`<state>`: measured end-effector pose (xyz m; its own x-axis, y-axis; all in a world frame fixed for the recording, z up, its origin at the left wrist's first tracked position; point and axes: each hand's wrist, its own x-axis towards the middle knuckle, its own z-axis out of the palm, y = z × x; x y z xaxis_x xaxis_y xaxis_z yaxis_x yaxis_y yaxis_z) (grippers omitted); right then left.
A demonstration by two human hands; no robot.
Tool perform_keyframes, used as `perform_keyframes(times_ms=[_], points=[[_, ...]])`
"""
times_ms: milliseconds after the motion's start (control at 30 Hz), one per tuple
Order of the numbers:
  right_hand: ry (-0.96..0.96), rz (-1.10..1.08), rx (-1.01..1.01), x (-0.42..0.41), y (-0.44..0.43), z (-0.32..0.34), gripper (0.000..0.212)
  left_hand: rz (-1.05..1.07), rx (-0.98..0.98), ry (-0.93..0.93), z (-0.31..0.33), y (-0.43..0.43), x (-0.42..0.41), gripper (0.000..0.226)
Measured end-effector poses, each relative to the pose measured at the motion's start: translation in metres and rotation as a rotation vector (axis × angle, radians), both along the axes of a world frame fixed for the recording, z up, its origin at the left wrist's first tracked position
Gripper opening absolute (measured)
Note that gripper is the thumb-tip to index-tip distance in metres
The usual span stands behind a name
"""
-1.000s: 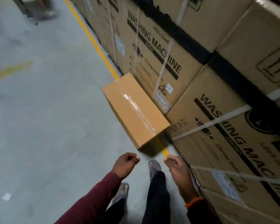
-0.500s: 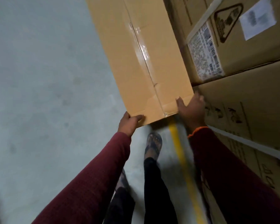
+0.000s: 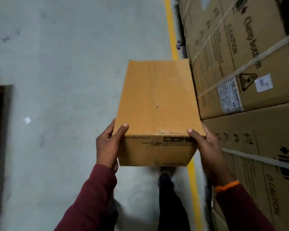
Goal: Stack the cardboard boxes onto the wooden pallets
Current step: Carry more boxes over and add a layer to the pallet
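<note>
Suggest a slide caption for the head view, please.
Both hands, left hand and right hand, carry a cardboard box beside stacked cartons.

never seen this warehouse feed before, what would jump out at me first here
A plain cardboard box fills the centre, held off the floor by the left hand and right hand at its near corners. Stacked printed cartons wall off the right, with a yellow floor line running alongside them.

Matt brown corrugated cardboard box [image 3: 158, 104], its top seam sealed with clear glossy tape. Large cartons [image 3: 250, 64] at right were printed matt cardboard, bound by pale plastic straps. Floor [image 3: 65, 55] was smooth, scuffed grey concrete.
</note>
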<state>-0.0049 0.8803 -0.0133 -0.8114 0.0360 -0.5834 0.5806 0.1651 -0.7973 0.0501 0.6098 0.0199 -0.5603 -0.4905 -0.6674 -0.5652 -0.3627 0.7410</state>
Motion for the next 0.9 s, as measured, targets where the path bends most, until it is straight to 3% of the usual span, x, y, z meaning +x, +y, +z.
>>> perform_keyframes(times_ms=[133, 200, 300, 367, 633, 900], points=[[-0.004, 0.012, -0.065, 0.071, -0.059, 0.074, 0.094, -0.072, -0.044, -0.003, 0.078, -0.070, 0.077, 0.070], [0.003, -0.004, -0.064, 0.123, -0.094, 0.112, 0.090, -0.093, -0.046, 0.022, 0.114, -0.106, 0.118, 0.071], [0.041, 0.019, -0.089, 0.210, -0.152, 0.163, 0.044, -0.130, -0.048, 0.063, 0.164, -0.162, 0.181, 0.056], [0.058, -0.024, -0.106, 0.261, -0.188, 0.191, 0.028, -0.147, -0.056, 0.078, 0.192, -0.197, 0.221, 0.054], [0.157, 0.012, -0.114, 0.391, -0.280, 0.273, 0.017, -0.137, -0.108, 0.157, 0.258, -0.290, 0.355, 0.055], [0.296, 0.001, -0.106, 0.524, -0.319, 0.303, 0.015, -0.091, -0.077, 0.261, 0.280, -0.325, 0.508, 0.056]])
